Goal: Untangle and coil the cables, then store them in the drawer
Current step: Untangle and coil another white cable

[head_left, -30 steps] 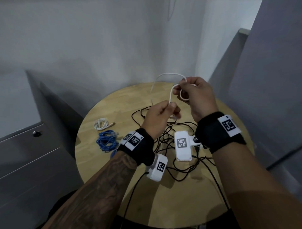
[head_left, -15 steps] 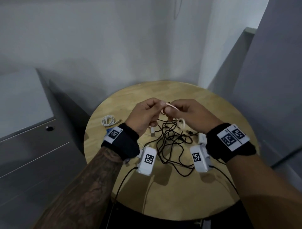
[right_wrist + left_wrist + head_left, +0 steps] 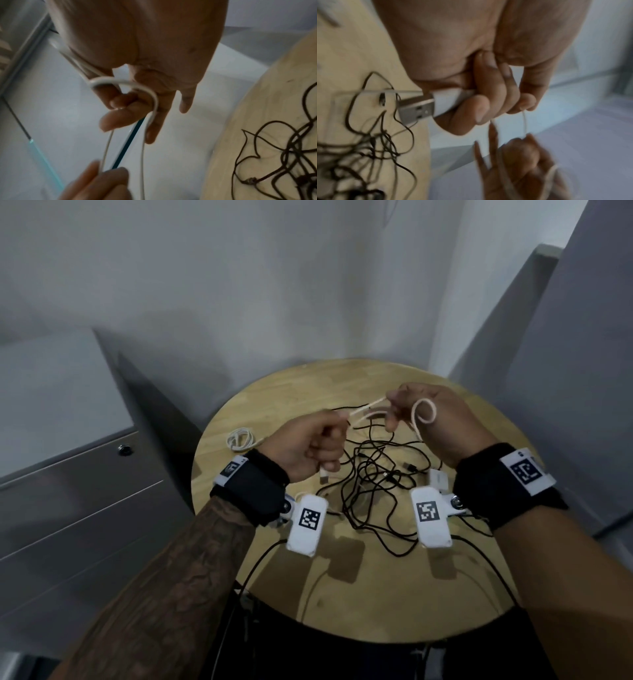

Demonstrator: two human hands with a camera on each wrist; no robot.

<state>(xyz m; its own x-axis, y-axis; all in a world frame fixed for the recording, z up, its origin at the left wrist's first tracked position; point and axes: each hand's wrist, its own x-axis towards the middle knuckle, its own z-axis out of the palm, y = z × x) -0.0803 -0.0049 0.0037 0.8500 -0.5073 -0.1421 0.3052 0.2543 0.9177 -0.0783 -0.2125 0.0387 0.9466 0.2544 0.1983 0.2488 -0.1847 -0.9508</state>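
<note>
Both hands hold one white cable (image 3: 423, 413) above the round wooden table (image 3: 376, 587). My left hand (image 3: 310, 448) is fisted round its USB plug end (image 3: 426, 106) and pinches a strand. My right hand (image 3: 428, 419) pinches the cable, with a small loop (image 3: 130, 86) wound round its fingers. Two strands run between the hands. Under them a tangle of thin black cables (image 3: 373, 484) lies on the table. A coiled white cable (image 3: 240, 438) rests at the table's left edge. The grey drawer unit (image 3: 85, 491) stands left of the table, its drawers closed.
A keyhole lock (image 3: 125, 449) sits on the top drawer front. White walls stand behind the table and a grey panel (image 3: 565, 371) rises at the right. A white adapter block (image 3: 439, 479) lies by my right wrist.
The hands dropped from a raised position to close above the tangle, then drew apart. The right hand now carries a small loop of white cable round its fingers. The view shifted left.
</note>
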